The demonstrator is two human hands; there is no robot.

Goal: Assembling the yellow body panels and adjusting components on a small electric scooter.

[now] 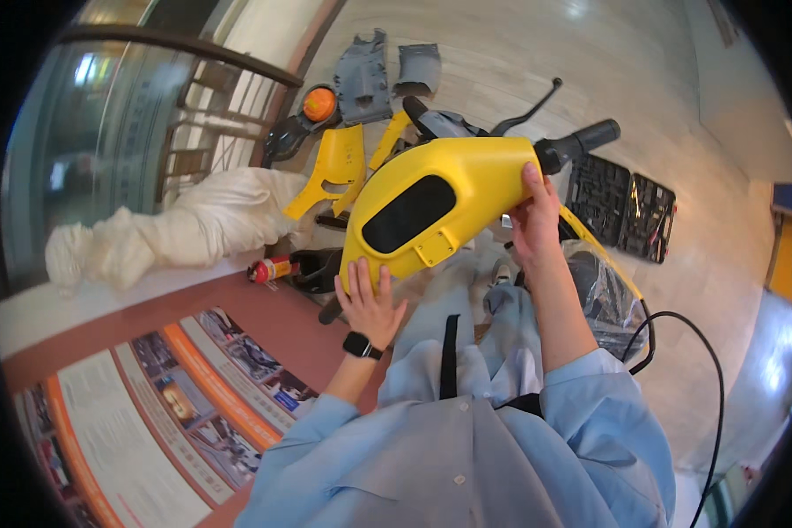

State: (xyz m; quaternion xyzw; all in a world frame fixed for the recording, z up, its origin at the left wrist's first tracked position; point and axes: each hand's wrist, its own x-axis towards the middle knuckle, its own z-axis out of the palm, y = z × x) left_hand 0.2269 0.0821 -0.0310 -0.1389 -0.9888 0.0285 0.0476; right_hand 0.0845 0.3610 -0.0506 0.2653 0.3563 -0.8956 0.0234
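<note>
A yellow scooter handlebar cover point(493, 172) with a dark display window point(409, 214) lies across the handlebar in front of me. My left hand point(371, 308), with a black watch on its wrist, rests on the cover's lower left end, fingers spread. At the right end, my right hand point(539, 224) grips the cover's edge, thumb on top and the other fingers partly hidden underneath. Just beyond that hand a black handlebar grip point(590, 143) sticks out. A black lever point(532, 110) rises behind the cover. The other grip's end point(330, 311) shows beside my left hand.
An open tool case point(620, 207) lies on the floor at right. Beyond the cover are a yellow panel point(339, 167), grey panels point(363, 79) and an orange lamp point(319, 105). Leftward sit a red canister point(271, 269), a white wrapped bundle point(176, 220) and a printed board point(167, 414).
</note>
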